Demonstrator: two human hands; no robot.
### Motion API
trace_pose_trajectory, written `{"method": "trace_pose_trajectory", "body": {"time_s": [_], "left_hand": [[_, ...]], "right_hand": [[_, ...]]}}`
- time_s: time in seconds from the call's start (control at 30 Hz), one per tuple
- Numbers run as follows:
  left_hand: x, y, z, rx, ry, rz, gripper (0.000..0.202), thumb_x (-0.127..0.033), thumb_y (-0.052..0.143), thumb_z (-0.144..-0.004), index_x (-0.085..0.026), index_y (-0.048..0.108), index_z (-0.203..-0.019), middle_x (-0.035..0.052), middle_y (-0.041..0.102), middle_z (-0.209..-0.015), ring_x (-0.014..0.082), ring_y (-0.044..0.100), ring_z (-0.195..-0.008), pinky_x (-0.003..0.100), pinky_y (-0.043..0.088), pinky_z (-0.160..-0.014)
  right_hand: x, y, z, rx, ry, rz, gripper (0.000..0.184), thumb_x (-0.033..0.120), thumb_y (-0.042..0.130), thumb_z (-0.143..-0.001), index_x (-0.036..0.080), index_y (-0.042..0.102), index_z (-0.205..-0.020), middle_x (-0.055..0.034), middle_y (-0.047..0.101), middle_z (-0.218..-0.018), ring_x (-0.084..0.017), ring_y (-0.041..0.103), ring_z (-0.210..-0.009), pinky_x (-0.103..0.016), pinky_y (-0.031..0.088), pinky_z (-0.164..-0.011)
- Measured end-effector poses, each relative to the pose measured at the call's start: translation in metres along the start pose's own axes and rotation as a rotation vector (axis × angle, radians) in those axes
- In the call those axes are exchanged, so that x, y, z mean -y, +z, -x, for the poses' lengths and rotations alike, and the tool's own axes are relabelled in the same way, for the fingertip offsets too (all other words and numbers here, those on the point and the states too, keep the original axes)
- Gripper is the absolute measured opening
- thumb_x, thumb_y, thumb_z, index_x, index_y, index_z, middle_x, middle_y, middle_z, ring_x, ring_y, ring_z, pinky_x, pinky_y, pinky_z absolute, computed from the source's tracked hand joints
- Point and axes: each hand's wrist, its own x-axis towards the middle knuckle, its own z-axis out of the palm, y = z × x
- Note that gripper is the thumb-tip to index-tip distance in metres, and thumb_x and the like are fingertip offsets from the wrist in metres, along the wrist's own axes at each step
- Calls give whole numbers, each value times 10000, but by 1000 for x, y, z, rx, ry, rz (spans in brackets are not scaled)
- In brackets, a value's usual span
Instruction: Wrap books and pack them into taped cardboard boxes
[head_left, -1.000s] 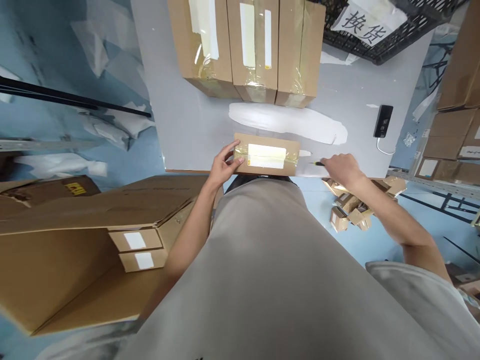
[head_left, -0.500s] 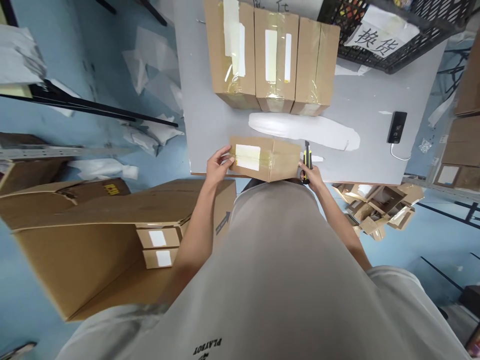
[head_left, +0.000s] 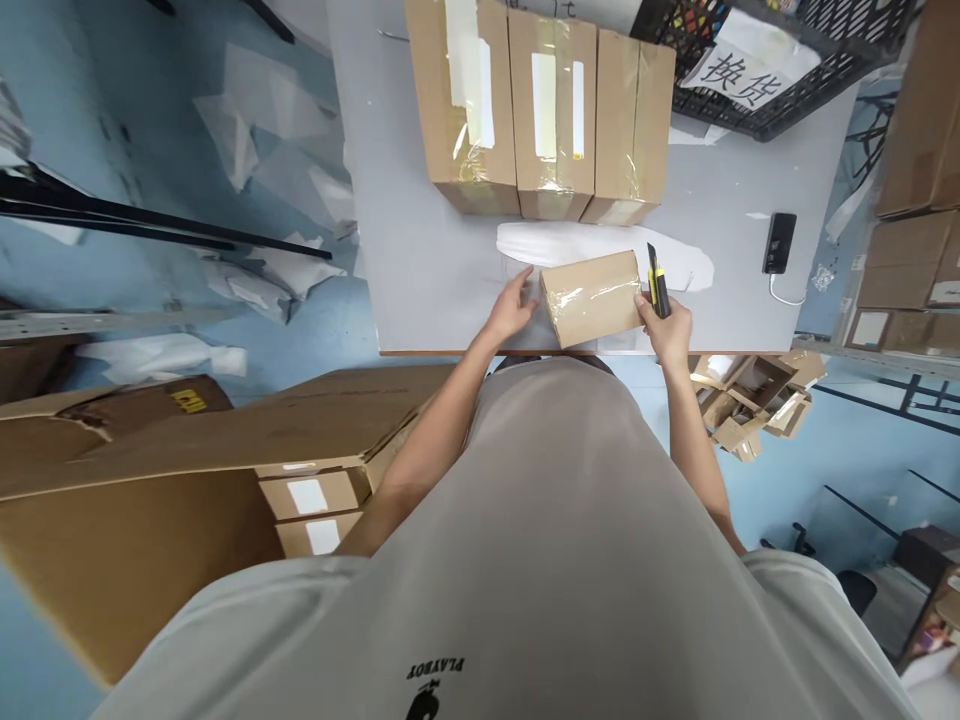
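Observation:
A small taped cardboard box [head_left: 594,298] is tilted at the front edge of the grey table [head_left: 435,310]. My right hand [head_left: 666,322] grips a black and yellow utility knife [head_left: 658,284], its tip pointing away from me, and its fingers also touch the box's right end. Just left of the box is my left hand [head_left: 514,308], fingers spread and apart from the cardboard. Behind the box lies a flat white strip [head_left: 517,241], partly covered by it.
Three taped cartons [head_left: 555,120] stand side by side at the back. A black crate [head_left: 772,60] with a paper sign is at the back right, a phone-like black device [head_left: 781,243] on a white cable in front. A large open carton [head_left: 150,540] stands at lower left.
The box has turned over, so its white label no longer shows, and it has shifted right. My left hand has let go of it. My right hand, with the knife, has moved right.

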Motion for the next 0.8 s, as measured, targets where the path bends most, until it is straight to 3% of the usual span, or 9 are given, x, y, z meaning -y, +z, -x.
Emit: {"method": "trace_pose_trajectory", "body": {"time_s": [0.1,0.2,0.27,0.4,0.53,0.8], "left_hand": [[-41,-25,2,-29,-17,71,547,-538,608,-1077,-241,697,-1528,164,741,-1505,289,731,-1343,458,647,-1086],[-83,-37,3,8,21,64,451,-543,679,-1060,-248,790,-1383,120,778,-1429,288,748,-1291,445,660,-1079],[-99,-39,1,39,30,50,382,-468,774,-999,-229,824,-1293,105,794,-1359,290,766,-1230,449,677,-1059],[-101,-38,-6,58,30,72,301,-349,836,-926,-209,850,-1192,87,809,-1234,292,778,-1151,482,701,-1029],[-95,-38,-10,48,27,106,261,-305,852,-901,-202,864,-1140,90,827,-1184,286,779,-1113,502,703,-1028],[-97,-40,-9,62,36,98,289,-348,856,-900,-199,873,-1146,91,845,-1176,295,797,-1102,472,713,-993]], "right_hand": [[5,-3,17,-83,-51,162,622,605,518,-1119,136,713,-1476,-201,797,-1240,-313,780,-1020,-413,639,-881],[14,-7,48,-18,-72,182,700,578,361,-1177,165,491,-1727,-190,808,-1234,-315,813,-983,-423,651,-886],[22,-6,73,65,-106,182,712,556,316,-1190,202,368,-1806,-179,815,-1265,-305,830,-964,-420,663,-893],[40,9,113,224,-238,190,674,471,316,-1188,269,338,-1830,-159,771,-1488,-322,810,-1218,-462,657,-1046],[56,26,126,332,-292,221,670,358,315,-1174,264,329,-1837,-122,701,-1622,-318,708,-1459,-463,608,-1172],[73,43,123,353,-288,281,699,315,273,-1177,295,190,-1871,-134,673,-1652,-325,714,-1443,-474,621,-1134]]}}
